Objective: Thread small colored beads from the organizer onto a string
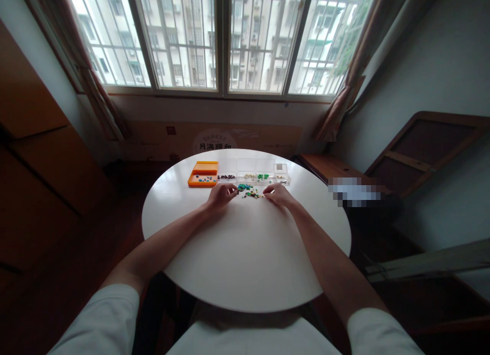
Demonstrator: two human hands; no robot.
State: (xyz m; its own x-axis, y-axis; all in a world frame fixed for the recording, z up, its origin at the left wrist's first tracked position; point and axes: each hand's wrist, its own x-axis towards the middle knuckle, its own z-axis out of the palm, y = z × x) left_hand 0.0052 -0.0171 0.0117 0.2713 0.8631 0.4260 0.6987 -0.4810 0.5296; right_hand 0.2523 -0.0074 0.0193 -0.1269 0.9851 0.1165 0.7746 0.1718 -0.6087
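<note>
Small mixed pieces [250, 195] in green, blue, yellow and dark brown lie in a loose pile on the white round table [245, 263]. At the pile's left edge is my left hand [222, 196], thumb and fingertips drawn together beside a dark piece. On the right side my right hand [277, 195] has its fingers bent and pinched close to the table, near some yellow bits. What either hand holds is too small to make out. Behind the hands stand an orange box [203, 180] with blue pieces and clear compartment boxes [247, 165] with dark, pale and green pieces.
A small clear box [280, 168] sits at the right end of the row. Beyond the table are a printed cardboard panel [153, 141] and barred windows. A wooden bench [325, 163] and a folded wooden chair [417, 151] stand to the right, cabinets [30, 192] to the left.
</note>
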